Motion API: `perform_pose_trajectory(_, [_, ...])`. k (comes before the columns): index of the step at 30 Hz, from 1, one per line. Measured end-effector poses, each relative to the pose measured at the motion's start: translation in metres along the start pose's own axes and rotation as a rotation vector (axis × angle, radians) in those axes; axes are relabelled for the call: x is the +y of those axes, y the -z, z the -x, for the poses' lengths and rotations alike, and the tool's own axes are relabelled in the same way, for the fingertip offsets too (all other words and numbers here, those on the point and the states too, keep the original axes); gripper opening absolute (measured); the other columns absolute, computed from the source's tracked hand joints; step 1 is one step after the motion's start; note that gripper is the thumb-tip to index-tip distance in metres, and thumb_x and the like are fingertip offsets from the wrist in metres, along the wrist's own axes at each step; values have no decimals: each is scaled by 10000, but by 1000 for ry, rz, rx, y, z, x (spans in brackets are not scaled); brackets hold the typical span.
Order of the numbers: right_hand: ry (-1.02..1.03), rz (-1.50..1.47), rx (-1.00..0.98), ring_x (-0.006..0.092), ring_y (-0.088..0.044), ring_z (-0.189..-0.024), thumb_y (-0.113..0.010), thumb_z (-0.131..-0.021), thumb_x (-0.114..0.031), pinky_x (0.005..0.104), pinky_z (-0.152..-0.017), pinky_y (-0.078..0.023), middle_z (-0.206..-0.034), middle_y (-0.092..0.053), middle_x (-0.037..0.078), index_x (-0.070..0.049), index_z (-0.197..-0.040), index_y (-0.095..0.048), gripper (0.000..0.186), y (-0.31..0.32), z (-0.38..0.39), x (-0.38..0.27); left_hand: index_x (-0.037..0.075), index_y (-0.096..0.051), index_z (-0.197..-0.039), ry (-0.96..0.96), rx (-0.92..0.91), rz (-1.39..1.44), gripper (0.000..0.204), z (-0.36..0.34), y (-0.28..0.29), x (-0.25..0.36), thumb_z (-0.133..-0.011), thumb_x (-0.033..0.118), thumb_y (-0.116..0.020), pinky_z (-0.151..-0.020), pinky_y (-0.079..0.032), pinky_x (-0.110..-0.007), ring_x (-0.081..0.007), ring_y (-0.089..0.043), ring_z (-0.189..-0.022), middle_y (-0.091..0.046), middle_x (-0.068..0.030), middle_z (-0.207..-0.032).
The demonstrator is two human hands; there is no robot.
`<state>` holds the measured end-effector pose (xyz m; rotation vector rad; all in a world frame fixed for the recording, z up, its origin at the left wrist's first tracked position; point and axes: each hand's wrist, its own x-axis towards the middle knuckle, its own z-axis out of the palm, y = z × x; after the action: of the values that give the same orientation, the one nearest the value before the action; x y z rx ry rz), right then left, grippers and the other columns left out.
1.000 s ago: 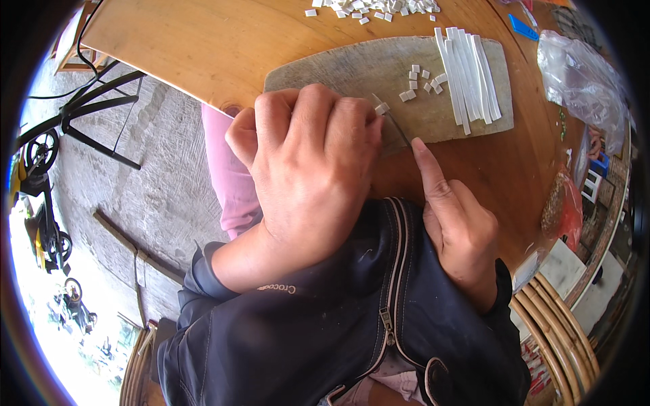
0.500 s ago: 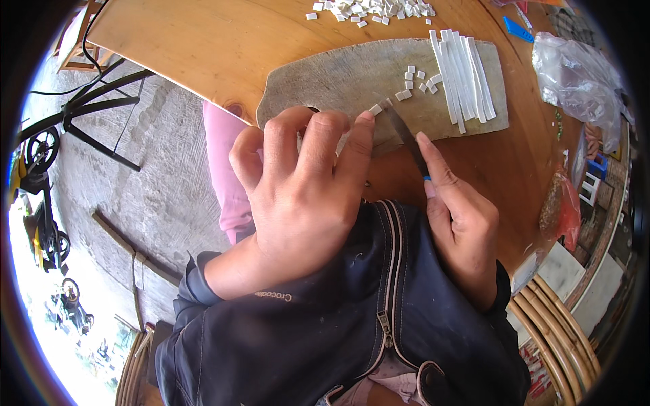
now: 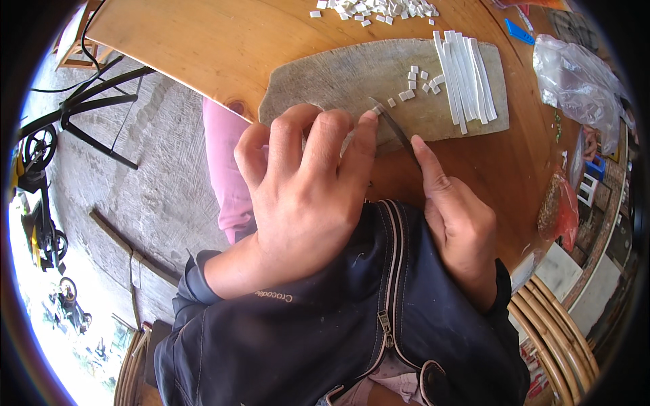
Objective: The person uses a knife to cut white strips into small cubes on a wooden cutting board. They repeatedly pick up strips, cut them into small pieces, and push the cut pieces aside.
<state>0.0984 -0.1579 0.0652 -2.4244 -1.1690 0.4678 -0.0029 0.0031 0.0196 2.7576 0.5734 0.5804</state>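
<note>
On my feed, the right hand (image 3: 464, 227) is wrapped around the handle end of a knife (image 3: 395, 125), index finger stretched along its back, and the blade slants in over the near edge of the cutting board (image 3: 318, 78). The left hand (image 3: 301, 179) is arched, fingers bent close together, index tip at a small white piece (image 3: 377, 109) right beside the blade; the thumb and whatever lies under that palm are hidden from me, so I can't tell how firmly it's pinching. Tight quarters there: fingertip and steel are just beside each other. Just to the right of the blade sits one loose bit, then a loose cluster of cut pieces (image 3: 412, 85), and past those the long white strips (image 3: 467, 81) lie side by side near the board's right end, one reaching close to the near edge. Room to move? I've got a broad span of board surface running left beyond the knuckles, and the wooden table (image 3: 176, 40) spreading from the board's left end to its slanting edge above the floor (image 3: 169, 162). Up top, a heap of cut pieces (image 3: 379, 8) sits off the board; over right, wood shows between the board and a clear plastic bag (image 3: 575, 81).
</note>
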Motion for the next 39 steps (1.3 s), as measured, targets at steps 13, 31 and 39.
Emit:
perform_pose_trajectory(13, [35, -134, 36, 259, -603, -646, -614, -861, 142, 373, -670, -518, -787, -594, 166, -107, -1481, -579, 669, -4, -2, 6, 74, -722, -1160, -52, 41, 3, 391, 12, -3, -2, -782, 167, -686, -948, -367, -478, -226, -577, -1119, -599, -8, -1157])
perform_pose_trajectory(31, [36, -64, 44, 275, -551, -587, -634, -796, 138, 429, -619, -501, -691, -462, 128, -140, -1510, -558, 769, -7, 1, 2, 187, -746, -1199, -7, -28, -70, 416, 10, 5, 2, -790, 183, -827, -1018, -369, -437, -186, -598, -1165, -638, 32, -1155])
perform_pose_trajectory(39, [-5, -91, -23, 216, -605, -667, -601, -909, 137, 311, -699, -525, -787, -600, 171, -83, -1445, -613, 580, 1, 2, -3, 135, -738, -1183, -25, -5, -34, 406, 10, 2, 2, -780, 171, -774, -993, -390, -460, -206, -598, -1132, -628, 7, -1140])
